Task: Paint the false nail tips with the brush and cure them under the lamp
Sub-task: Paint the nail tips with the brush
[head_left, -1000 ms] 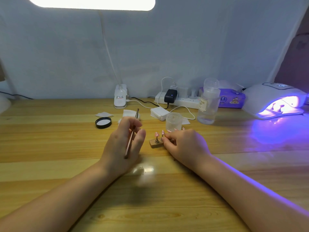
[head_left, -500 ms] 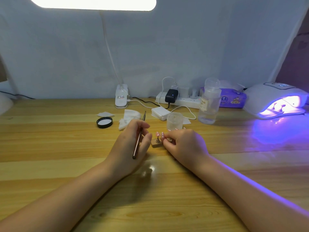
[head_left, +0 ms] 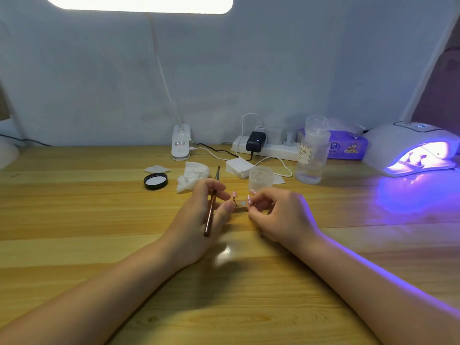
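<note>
Nail tips: one pink tip (head_left: 234, 194) stands on a post on the small wooden stand (head_left: 240, 208), mid-table between both hands; another tip (head_left: 249, 199) is at the right fingertips.
Right hand (head_left: 278, 215): fingers curled, pinching that second tip just right of the stand.
Left hand (head_left: 199, 217): fingers closed round the brush (head_left: 211, 210), fingertips just beside the standing tip.
Brush axis: runs near to far, bristles pointing away, past the tips.
Key relation: the tips lie right of the brush hand, so the bristle end likely must swing rightward and down.
Cure lamp (head_left: 410, 148): lit violet, far right, well apart, nearer the right hand.
Nearby: clear jar (head_left: 260, 178), black lid (head_left: 155, 181).
</note>
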A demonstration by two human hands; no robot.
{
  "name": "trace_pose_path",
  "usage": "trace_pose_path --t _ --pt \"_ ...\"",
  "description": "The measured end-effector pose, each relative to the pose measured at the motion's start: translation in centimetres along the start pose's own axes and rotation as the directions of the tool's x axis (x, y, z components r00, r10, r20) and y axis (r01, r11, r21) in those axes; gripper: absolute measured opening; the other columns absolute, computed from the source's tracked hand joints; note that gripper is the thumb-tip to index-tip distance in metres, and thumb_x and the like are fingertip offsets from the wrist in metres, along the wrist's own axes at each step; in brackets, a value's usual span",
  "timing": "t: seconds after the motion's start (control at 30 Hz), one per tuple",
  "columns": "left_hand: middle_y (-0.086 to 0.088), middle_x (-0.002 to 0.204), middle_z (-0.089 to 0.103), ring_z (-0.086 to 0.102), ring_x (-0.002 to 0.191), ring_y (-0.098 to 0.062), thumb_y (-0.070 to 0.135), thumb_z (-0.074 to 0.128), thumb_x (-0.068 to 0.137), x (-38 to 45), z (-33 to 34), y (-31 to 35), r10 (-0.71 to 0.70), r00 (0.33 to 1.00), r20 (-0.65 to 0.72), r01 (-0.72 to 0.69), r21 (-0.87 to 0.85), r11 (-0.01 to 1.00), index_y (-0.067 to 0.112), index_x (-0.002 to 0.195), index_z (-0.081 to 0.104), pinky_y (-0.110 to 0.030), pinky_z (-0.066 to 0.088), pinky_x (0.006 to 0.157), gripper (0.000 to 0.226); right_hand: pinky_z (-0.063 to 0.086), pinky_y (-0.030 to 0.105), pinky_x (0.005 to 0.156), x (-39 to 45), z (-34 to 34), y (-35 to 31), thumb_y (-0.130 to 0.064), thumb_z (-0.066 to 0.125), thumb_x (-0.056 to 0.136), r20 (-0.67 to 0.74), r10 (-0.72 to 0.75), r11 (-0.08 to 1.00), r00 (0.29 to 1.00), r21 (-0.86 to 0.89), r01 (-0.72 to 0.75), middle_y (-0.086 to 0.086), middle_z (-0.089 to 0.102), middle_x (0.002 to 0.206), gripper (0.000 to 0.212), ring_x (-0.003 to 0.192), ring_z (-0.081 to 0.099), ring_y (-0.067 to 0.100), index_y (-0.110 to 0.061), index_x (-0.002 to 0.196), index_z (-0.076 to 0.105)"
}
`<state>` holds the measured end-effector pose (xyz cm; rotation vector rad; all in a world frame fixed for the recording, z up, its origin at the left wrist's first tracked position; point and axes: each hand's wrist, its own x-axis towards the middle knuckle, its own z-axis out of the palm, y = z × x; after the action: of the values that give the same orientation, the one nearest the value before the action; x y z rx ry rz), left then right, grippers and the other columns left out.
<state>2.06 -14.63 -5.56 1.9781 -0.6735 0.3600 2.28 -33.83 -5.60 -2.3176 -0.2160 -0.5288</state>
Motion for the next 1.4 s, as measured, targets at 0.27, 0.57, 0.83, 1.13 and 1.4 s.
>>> trace_pose_path --t 0.27,0.57,0.83,1.13,1.4 --pt "0.006 0.077 0.064 0.065 0.066 -0.017 0.041 0.041 0.094 -0.2 -0.4 1.1 0.130 0.985 -0.115 -0.139 -0.072 0.988 0.022 0.096 0.054 -0.031 0.053 0.062 0.023 0.051 0.021 0.061 0.2 -0.1 0.3 -0.019 0.073 0.082 0.006 0.033 0.966 0.999 0.258 -0.034 -0.008 0.066 0.068 0.001 0.059 0.056 -0.003 -0.019 0.083 0.073" --pt "0.003 0.081 0.070 0.066 0.073 -0.012 0.033 0.047 0.090 -0.7 -0.3 1.7 0.159 0.986 -0.042 -0.164 -0.133 0.977 0.019 0.101 0.057 -0.024 0.053 0.064 0.021 0.054 0.024 0.056 0.1 -0.2 0.0 -0.020 0.069 0.087 0.030 0.014 0.933 0.999 0.359 -0.024 0.001 0.067 0.069 0.003 0.057 0.067 0.015 -0.023 0.086 0.067" --pt "0.003 0.081 0.073 0.068 0.073 -0.009 0.031 0.053 0.085 -0.6 -0.2 2.0 0.159 0.985 -0.066 -0.166 -0.113 0.980 0.024 0.101 0.052 -0.024 0.053 0.068 0.017 0.049 0.017 0.049 0.2 -0.1 0.1 -0.021 0.071 0.086 0.010 0.053 0.931 0.999 0.360 -0.052 -0.003 0.068 0.067 0.005 0.057 0.068 0.009 -0.023 0.086 0.067" --pt "-0.002 0.085 0.073 0.070 0.076 -0.008 0.013 0.058 0.088 -0.6 0.0 2.0 0.135 0.985 -0.108 -0.152 -0.158 0.976 0.015 0.093 0.058 -0.019 0.053 0.066 0.006 0.049 0.021 0.047 0.2 -0.2 0.2 -0.019 0.069 0.088 0.006 0.060 0.921 0.998 0.386 -0.058 0.000 0.070 0.078 0.004 0.060 0.069 0.010 -0.022 0.087 0.066" --pt "0.000 0.084 0.073 0.070 0.070 -0.017 0.032 0.053 0.089 -0.6 0.0 1.6 0.099 0.990 -0.099 -0.116 -0.191 0.975 0.020 0.094 0.059 -0.031 0.057 0.065 0.015 0.053 0.022 0.052 0.3 -0.2 0.5 -0.017 0.068 0.088 0.003 0.041 0.935 0.999 0.353 -0.040 -0.001 0.070 0.078 0.007 0.061 0.069 0.009 -0.024 0.087 0.066"
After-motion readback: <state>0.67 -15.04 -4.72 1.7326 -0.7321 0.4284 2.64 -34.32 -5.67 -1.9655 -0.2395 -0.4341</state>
